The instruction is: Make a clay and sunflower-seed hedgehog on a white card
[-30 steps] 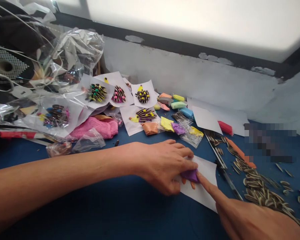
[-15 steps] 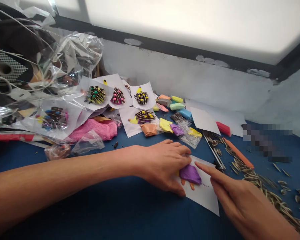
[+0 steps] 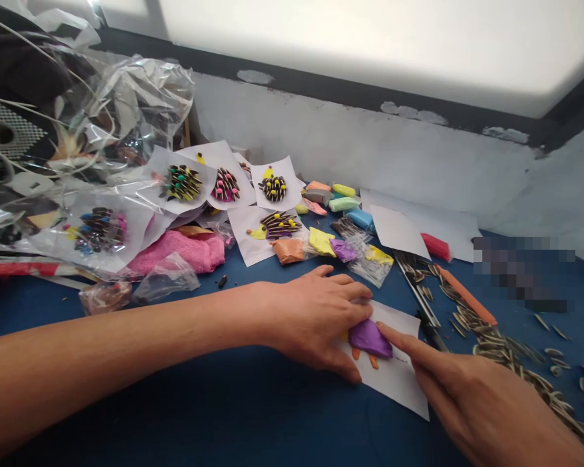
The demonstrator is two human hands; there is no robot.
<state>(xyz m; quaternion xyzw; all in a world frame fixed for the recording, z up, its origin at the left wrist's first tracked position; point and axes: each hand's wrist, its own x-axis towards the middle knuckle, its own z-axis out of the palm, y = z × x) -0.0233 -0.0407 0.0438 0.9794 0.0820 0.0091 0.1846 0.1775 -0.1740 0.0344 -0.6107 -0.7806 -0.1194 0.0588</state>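
Purple clay (image 3: 368, 338) observed lying flat on a white sheet (image 3: 401, 389), inboard of the sheet's right edge, with two orange pieces (image 3: 374, 362) between it and the lower edge. Left hand (image 3: 321, 318) is palm down with fingers spread, gripping nothing, resting across the sheet's left side; its fingers lie against the clay's left end and the thumb is near the lower edge. Right hand (image 3: 477, 389) has the forefinger extended, its tip touching the clay's upper right side; the other fingers are folded, and whether they hold anything cannot be told. A dark slender item (image 3: 433, 335) lies just beyond the sheet's upper right corner. On the right part of the blue surface (image 3: 199, 408), striped seeds (image 3: 489, 350) are scattered beside an orange bar (image 3: 467, 295). Towards the surface's back edge stand recorded a yellow packet (image 3: 322, 241), an orange-brown packet (image 3: 288, 251) and a red packet (image 3: 437, 246). Further left, near the seed-covered figures on paper (image 3: 279, 225), lies a pink cloth (image 3: 185, 253), partly under clear plastic
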